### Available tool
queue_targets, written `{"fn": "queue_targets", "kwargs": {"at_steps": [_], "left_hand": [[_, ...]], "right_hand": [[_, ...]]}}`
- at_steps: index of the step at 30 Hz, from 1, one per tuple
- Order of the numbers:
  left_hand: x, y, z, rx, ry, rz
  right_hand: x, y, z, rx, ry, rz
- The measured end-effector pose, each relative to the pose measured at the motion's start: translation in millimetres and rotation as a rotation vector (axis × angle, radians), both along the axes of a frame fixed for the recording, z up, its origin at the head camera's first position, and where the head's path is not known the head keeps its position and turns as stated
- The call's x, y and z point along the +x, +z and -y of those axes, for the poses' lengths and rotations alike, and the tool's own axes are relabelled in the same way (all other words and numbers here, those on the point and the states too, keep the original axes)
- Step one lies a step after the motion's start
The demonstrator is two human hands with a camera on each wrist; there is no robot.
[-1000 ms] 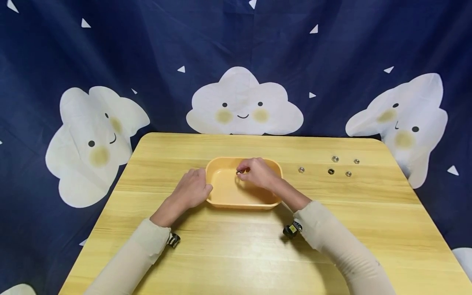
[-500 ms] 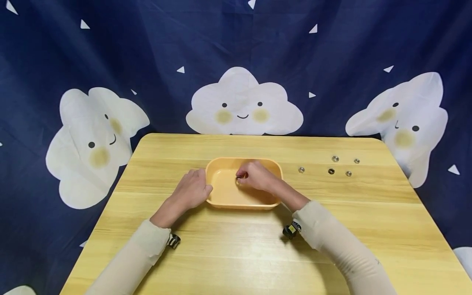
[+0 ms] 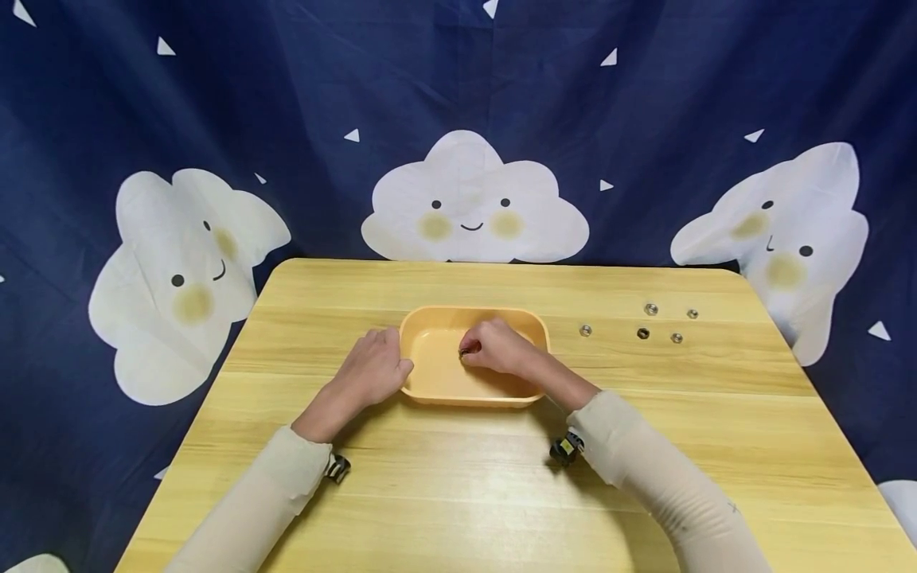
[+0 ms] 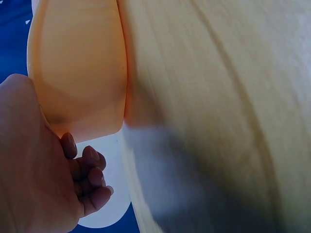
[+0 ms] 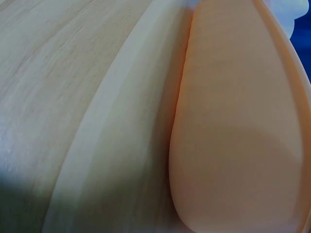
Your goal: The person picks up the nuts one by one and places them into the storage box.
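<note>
Gripping the left end of the tub (image 3: 438,368) with the left hand (image 3: 371,368), pinching a mostly hidden metal piece (image 3: 463,353) inside with the right hand (image 3: 499,348), left of five nuts (image 3: 642,333).

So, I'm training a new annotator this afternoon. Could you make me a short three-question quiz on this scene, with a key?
1. How many nuts lie on the table to the right of the tray?
2. True or false: the left hand holds the tray's left end.
3. What is the right hand doing?
a) resting on the bare tabletop
b) pinching a small dark piece inside the tray
c) picking up one of the nuts beside the tray

Key: 1. Five. 2. True. 3. b.
</note>
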State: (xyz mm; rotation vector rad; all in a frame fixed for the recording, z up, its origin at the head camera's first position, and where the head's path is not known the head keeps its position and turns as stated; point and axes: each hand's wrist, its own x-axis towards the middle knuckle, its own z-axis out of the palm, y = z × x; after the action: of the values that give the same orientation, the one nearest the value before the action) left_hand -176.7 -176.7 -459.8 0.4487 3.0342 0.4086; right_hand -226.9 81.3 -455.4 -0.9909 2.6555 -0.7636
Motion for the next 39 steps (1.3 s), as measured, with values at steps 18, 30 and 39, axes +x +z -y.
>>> {"fn": "queue_targets", "kwargs": {"at_steps": [18,30,39], "left_hand": [[0.7,-0.9,-0.5,0.002,0.002,0.001],[0.6,0.6,-0.9,0.011,0.005,-0.005],[2.0,1.3,-0.9,0.017,0.006,-0.004]], "right_hand": [[-1.0,-6.2,1.5,0.021,0.003,-0.026],[-1.0,-6.6,0.6,0.028,0.009,-0.036],[-1.6,-5.3,1.2,0.028,0.009,-0.025]]}}
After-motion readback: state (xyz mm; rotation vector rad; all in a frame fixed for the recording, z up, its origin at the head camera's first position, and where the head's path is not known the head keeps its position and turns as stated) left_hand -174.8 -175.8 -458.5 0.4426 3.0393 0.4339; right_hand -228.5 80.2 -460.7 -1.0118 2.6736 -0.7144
